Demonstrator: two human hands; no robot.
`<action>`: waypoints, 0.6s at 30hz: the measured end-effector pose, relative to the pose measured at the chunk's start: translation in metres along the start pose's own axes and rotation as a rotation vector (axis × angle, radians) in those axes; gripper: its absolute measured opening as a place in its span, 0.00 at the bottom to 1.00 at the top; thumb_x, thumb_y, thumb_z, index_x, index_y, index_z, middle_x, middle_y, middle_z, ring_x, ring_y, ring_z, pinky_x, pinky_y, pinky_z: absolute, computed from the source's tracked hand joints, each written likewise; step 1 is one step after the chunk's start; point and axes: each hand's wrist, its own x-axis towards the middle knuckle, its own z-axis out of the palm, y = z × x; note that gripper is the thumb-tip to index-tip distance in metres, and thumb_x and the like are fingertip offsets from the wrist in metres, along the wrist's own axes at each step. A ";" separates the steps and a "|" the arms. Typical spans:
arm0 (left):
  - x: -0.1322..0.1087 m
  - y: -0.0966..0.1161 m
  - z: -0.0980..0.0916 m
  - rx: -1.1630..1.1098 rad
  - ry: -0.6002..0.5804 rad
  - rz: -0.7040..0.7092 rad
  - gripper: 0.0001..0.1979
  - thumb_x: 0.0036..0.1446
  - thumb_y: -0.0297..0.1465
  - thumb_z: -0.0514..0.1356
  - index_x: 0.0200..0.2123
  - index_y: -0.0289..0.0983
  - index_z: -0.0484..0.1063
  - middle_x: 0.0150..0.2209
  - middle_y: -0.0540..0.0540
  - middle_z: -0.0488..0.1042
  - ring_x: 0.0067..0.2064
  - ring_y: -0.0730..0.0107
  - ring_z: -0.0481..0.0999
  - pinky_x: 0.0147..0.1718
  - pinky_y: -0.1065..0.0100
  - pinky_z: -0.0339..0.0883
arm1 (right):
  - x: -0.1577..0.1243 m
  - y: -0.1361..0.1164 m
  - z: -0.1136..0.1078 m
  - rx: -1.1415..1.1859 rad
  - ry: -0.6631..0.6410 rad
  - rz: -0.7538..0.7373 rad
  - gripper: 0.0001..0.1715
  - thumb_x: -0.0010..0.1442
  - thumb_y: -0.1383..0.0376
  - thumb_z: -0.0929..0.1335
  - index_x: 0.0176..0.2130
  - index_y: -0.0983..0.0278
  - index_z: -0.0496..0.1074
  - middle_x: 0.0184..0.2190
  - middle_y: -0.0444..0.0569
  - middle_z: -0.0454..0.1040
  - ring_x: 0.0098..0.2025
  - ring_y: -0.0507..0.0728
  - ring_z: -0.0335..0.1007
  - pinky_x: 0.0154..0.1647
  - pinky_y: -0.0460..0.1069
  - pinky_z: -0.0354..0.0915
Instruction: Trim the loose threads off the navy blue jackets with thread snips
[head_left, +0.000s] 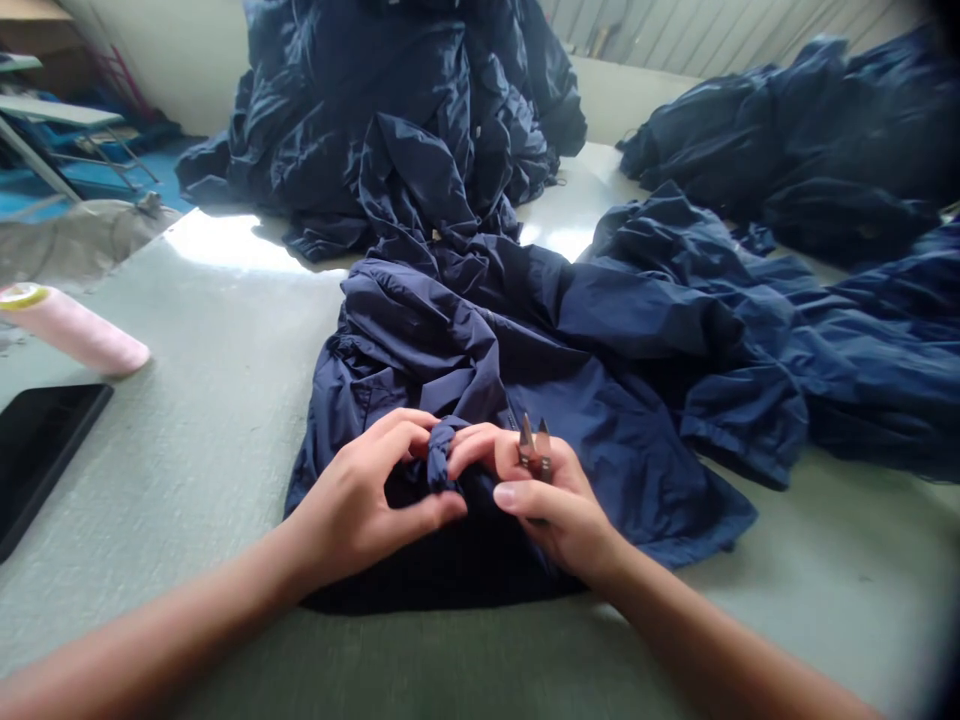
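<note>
On table (195, 450), grasping bunched garment (555, 370) with left hand (360, 495) and right hand (559, 505); also gripping snips (544, 447) in right.

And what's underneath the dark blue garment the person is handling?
The pale table shows around the near edge of the dark blue garment, which lies on it. Anything else beneath the cloth is covered and can't be seen.

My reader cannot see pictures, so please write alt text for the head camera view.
A person's left hand and right hand hold a bunched part of a dark blue garment on a table, with small scissors in the right hand. A pink spool and a black phone lie at left, and dark blue clothes are heaped behind.
</note>
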 end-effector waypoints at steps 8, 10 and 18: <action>0.013 0.004 -0.011 -0.462 -0.231 -0.254 0.10 0.74 0.36 0.60 0.42 0.38 0.78 0.38 0.50 0.75 0.40 0.70 0.72 0.42 0.69 0.66 | 0.000 -0.003 -0.003 -0.199 0.097 0.038 0.29 0.60 0.67 0.79 0.25 0.61 0.57 0.45 0.49 0.79 0.28 0.54 0.76 0.31 0.51 0.72; 0.014 0.002 -0.011 -0.523 -0.229 -0.334 0.10 0.72 0.39 0.63 0.43 0.37 0.78 0.38 0.50 0.77 0.40 0.70 0.72 0.41 0.71 0.65 | 0.001 0.000 -0.002 -0.188 0.095 0.100 0.31 0.59 0.67 0.79 0.23 0.62 0.56 0.35 0.46 0.77 0.24 0.51 0.71 0.24 0.47 0.67; 0.011 -0.005 -0.009 -0.622 -0.287 -0.405 0.17 0.73 0.44 0.62 0.37 0.35 0.73 0.33 0.53 0.67 0.33 0.76 0.62 0.30 0.75 0.57 | 0.005 0.002 -0.002 -0.134 0.126 0.187 0.33 0.60 0.61 0.79 0.21 0.62 0.56 0.28 0.44 0.75 0.20 0.48 0.68 0.19 0.44 0.61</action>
